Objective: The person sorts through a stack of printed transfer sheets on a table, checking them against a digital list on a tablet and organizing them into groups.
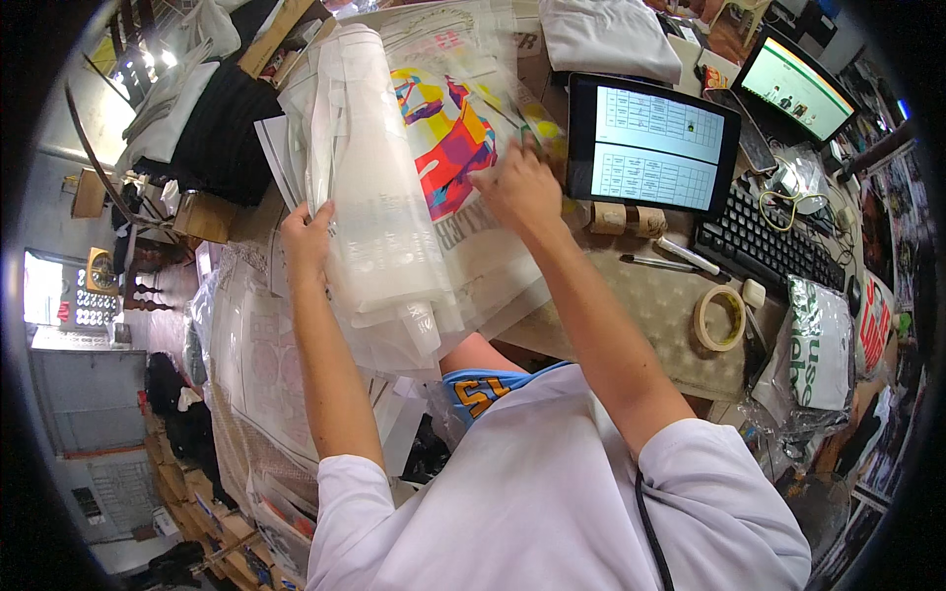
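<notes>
A thick roll of translucent film sheets (370, 187) lies lengthwise on the table in front of me. My left hand (307, 241) grips its left edge, with the fingers wrapped around the sheet layers. To the right of the roll is a clear sheet with a bright multicoloured print (453, 148) in red, purple, orange and yellow. My right hand (522, 187) is over that printed sheet, thumb apart from the fingers. Its fingertips are a little blurred, beside a small dark and green shape that I cannot make out. The roll hides part of the sheets beneath it.
A tablet (652, 143) stands right of my right hand, near a black keyboard (759, 236) and a monitor (796, 87). A tape roll (719, 318), pens (687, 257) and a plastic-wrapped white package (818, 345) lie closer. Folded white cloth (611, 37) sits at the back; dark cloth (222, 138) is at left.
</notes>
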`<state>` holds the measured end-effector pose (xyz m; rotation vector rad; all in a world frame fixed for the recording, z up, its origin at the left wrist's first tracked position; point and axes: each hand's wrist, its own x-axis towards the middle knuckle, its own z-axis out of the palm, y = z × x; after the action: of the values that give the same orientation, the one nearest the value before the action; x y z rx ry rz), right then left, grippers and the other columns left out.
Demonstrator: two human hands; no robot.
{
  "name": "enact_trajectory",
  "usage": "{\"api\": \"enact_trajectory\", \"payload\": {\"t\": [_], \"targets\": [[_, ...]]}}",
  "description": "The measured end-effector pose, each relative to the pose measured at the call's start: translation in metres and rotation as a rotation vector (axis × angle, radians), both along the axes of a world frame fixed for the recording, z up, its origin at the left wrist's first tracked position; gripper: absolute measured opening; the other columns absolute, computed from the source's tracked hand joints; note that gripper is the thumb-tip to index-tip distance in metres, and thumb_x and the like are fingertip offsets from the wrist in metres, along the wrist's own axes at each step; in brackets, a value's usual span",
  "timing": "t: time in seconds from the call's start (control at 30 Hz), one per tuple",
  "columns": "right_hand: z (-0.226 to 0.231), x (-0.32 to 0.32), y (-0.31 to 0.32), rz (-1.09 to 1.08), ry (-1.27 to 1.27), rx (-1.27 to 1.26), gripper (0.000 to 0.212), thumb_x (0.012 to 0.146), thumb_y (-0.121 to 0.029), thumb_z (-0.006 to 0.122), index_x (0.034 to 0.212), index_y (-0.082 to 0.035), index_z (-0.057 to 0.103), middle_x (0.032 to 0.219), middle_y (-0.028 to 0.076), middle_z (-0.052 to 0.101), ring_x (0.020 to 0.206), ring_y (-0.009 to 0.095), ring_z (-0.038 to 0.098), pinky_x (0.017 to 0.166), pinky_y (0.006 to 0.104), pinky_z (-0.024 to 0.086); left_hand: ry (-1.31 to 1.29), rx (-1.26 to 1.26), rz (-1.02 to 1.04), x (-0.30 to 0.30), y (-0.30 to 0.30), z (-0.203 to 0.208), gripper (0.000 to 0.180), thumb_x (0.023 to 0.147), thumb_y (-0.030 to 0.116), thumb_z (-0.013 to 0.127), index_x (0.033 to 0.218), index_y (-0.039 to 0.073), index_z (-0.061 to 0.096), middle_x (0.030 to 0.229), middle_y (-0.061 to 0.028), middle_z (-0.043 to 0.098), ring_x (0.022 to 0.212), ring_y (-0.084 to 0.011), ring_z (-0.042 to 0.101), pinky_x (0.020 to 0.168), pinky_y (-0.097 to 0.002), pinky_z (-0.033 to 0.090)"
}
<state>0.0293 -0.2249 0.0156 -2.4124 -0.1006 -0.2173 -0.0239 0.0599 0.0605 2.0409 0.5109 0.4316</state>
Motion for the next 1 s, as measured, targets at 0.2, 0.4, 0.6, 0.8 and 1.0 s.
{"api": "enact_trajectory", "payload": {"t": [0.2, 0.4, 0.6, 0.8, 1.0], "targets": [[-0.028, -0.011, 0.004, 0.053, -0.049, -0.251, 0.053, 0.087, -0.037, 0.058, 0.132, -0.009, 0.054, 0.15, 0.018, 0.036, 0.137, 0.047, 0.032, 0.11, 0.0487, 0.034, 0.032, 0.068, -0.028, 0.005, -0.004, -0.008, 0.026, 0.084, 0.021, 0.069, 0.09, -0.004, 0.069, 0.073, -0.0072, 0.064, 0.066, -0.0149, 0.055, 0.064, -0.0317, 0.044], [0.033, -0.027, 0.058, 0.519, 0.291, 0.538, 0.048, 0.089, -0.02, 0.058, 0.136, -0.015, 0.052, 0.147, 0.019, 0.041, 0.131, 0.041, 0.043, 0.112, 0.0452, 0.033, 0.047, -0.003, -0.052, 0.007, -0.024, 0.011, 0.031, 0.086, 0.026, 0.067, 0.094, -0.004, 0.069, 0.081, -0.0088, 0.067, 0.074, -0.0154, 0.058, 0.068, -0.0313, 0.046], [0.041, -0.06, 0.094, 0.682, -0.001, 0.152, 0.049, 0.089, -0.02, 0.06, 0.136, -0.012, 0.05, 0.144, 0.02, 0.045, 0.125, 0.038, 0.051, 0.105, 0.0453, 0.041, -0.007, -0.042, -0.109, 0.009, -0.039, 0.029, 0.033, 0.083, 0.026, 0.07, 0.093, -0.005, 0.069, 0.085, -0.0101, 0.068, 0.077, -0.0147, 0.06, 0.071, -0.0313, 0.047], [0.001, -0.015, 0.019, 0.252, 0.291, 0.341, 0.057, 0.086, -0.039, 0.066, 0.133, -0.009, 0.054, 0.141, 0.021, 0.048, 0.124, 0.038, 0.051, 0.103, 0.0444, 0.041, 0.114, 0.099, 0.021, 0.002, -0.006, 0.017, 0.029, 0.08, 0.016, 0.071, 0.098, -0.006, 0.068, 0.087, -0.0077, 0.068, 0.071, -0.0142, 0.061, 0.065, -0.0293, 0.048], [-0.032, -0.018, 0.008, 0.025, -0.035, -0.177, 0.048, 0.087, -0.037, 0.065, 0.13, -0.018, 0.058, 0.149, 0.022, 0.037, 0.141, 0.045, 0.023, 0.111, 0.0631, 0.019, 0.046, -0.182, -0.031, -0.001, 0.01, -0.004, 0.03, 0.081, 0.016, 0.07, 0.102, -0.005, 0.067, 0.089, -0.0096, 0.069, 0.073, -0.016, 0.064, 0.067, -0.0294, 0.05]]}}
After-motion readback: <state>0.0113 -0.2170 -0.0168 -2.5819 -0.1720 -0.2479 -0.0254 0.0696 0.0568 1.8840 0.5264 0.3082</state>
